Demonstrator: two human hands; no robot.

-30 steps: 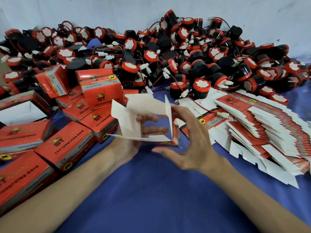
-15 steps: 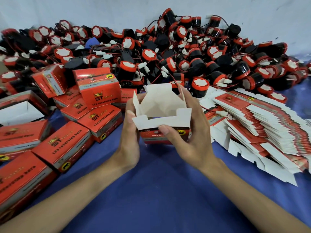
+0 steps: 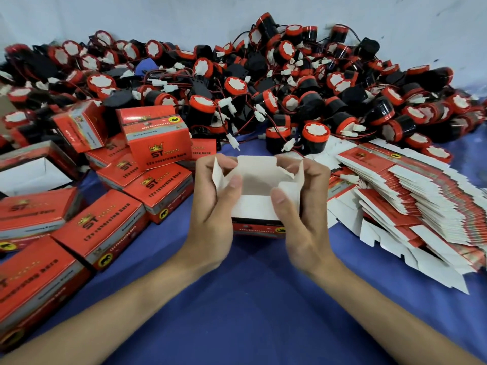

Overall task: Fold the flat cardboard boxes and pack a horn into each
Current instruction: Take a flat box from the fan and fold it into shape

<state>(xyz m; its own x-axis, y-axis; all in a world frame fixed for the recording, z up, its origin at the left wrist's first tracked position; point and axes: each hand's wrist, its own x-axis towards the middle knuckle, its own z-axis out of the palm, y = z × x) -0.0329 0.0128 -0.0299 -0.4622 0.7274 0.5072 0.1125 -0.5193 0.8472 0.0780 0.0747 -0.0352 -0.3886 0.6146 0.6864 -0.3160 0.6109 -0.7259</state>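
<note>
A half-formed red cardboard box (image 3: pixel 258 206) with a white inside stands upright on the blue cloth, its top flaps open. My left hand (image 3: pixel 210 206) grips its left side, thumb pressing inside the opening. My right hand (image 3: pixel 303 214) grips the right side, its thumb on the near right flap. Nothing shows inside the box. A big heap of black and red horns (image 3: pixel 263 83) with wires lies behind it. The nearest horn (image 3: pixel 315 138) stands just beyond the box. A stack of flat boxes (image 3: pixel 411 196) fans out at the right.
Several closed red boxes (image 3: pixel 158 143) are piled at the left, some stacked. An open box (image 3: pixel 34 172) showing its white inside sits at the far left. Blue cloth (image 3: pixel 250 299) covers the table in front of my hands. A pale wall (image 3: pixel 158 17) rises behind the heap.
The box went from a sideways, opened-out sleeve to standing upright with its mouth up. Both hands shifted to its sides, and my thumbs now press inside onto the flaps.
</note>
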